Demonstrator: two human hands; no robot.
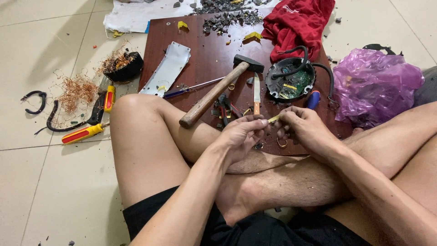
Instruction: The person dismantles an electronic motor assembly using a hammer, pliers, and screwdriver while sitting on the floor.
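Observation:
I sit cross-legged on a tiled floor, both hands over my shins at the near edge of a dark wooden board (214,50). My left hand (241,134) and my right hand (302,127) pinch the two ends of one small yellowish strip (274,119) between their fingertips. Just beyond the hands a knife (256,93) with an orange handle lies on the board. A hammer (218,91) with a wooden handle lies diagonally to its left. A round black housing with a green circuit board (291,82) and a thick black cable sits to the right.
A red cloth (298,20) and black broken bits lie at the board's far end; a pale metal plate (167,68) and thin screwdriver at its left. Left on the floor: copper wire tangles (75,91), a yellow-red screwdriver (84,133), black rubber pieces. A purple plastic bag (373,84) sits right.

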